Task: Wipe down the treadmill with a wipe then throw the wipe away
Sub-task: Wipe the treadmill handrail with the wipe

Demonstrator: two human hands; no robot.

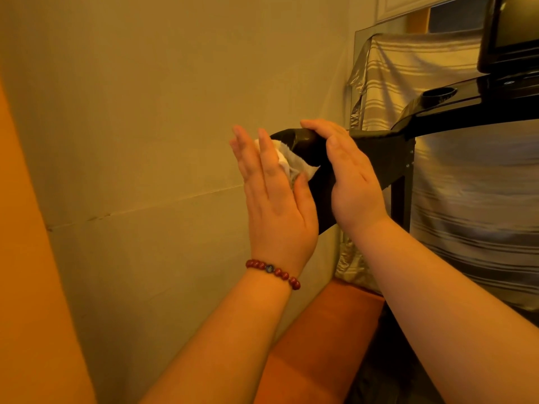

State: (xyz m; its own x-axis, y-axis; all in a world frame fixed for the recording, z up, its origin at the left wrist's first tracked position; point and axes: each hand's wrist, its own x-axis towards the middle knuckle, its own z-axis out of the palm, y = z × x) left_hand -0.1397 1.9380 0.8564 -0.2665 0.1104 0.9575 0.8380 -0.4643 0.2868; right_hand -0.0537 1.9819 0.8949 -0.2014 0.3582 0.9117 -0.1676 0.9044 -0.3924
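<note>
Treadmill (455, 112) sits at right, w/ its black handrail (379, 158) jutting toward the wall. Right grip (355, 182) is wrapped over the handrail's top, steadying it. Left grip (274, 199) is flat, fingers straight, pressing the white wipe (294, 164) vs the rail's rounded end. To do this well, prob: even palm pressure, roll wipe round tip & underside, then move right grip so the covered patch gets wiped too. Cup holder (439, 93) in console: inside too dark, can't tell contents.
</note>
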